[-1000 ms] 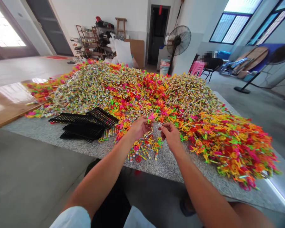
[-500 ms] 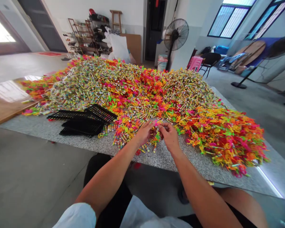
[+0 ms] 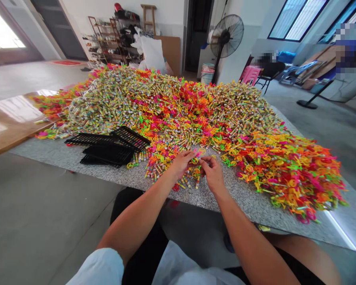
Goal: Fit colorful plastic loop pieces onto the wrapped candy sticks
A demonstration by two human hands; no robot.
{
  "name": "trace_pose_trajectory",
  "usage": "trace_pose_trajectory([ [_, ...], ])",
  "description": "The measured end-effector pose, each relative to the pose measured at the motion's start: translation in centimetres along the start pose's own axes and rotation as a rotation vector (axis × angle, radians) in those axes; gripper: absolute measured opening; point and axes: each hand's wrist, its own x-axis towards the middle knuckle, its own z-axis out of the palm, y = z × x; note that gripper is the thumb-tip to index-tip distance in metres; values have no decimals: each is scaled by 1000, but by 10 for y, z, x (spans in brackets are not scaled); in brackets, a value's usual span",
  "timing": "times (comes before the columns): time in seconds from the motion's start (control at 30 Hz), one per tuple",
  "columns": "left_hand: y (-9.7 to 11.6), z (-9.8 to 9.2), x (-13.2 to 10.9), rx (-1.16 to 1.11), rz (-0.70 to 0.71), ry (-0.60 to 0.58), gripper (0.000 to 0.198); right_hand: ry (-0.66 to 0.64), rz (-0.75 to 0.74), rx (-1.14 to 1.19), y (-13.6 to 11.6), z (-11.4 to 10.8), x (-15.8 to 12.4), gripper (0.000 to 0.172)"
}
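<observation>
My left hand (image 3: 182, 164) is closed, thumb and fingers together, on a small yellow plastic ring piece (image 3: 194, 161). Just to its right, my right hand (image 3: 213, 171) makes a pinch close to the same spot; what its fingertips hold is too small to make out. Both hands hover low over the near edge of a heap of thin labelled tubes (image 3: 103, 95) mixed with bright plastic ring-topped pieces (image 3: 192, 99). A few loose tubes (image 3: 197, 182) lie right below my hands on the speckled grey tabletop (image 3: 237, 198).
Black slotted plastic trays (image 3: 108, 154) lie stacked loosely left of my hands. A large pile of orange, pink and yellow ring pieces (image 3: 296, 174) covers the table's right side. Beyond the table stand a fan (image 3: 225, 37), pink stools (image 3: 249, 75) and a rack (image 3: 106, 39).
The view has shifted slightly, so the scene sits a little further right. My hands stay close together; a yellow ring now shows more plainly between them.
</observation>
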Motion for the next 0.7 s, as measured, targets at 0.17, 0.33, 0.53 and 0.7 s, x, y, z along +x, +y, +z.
trace_pose_trajectory([
  [0.17, -1, 1, -1, 11, -16, -21, 35, -7, 26, 86, -3, -3, 2, 34],
  [0.33, -4, -2, 0, 26, -31, -22, 36, 9, 40, 156, -1, -8, 3, 33],
  [0.53, -9, -1, 1, 54, -22, -47, 37, -3, 78, 209, 2, -11, 1, 31],
  [0.7, -11, -1, 1, 144, -12, -39, 41, 17, 148, 329, 2, -11, 2, 31],
])
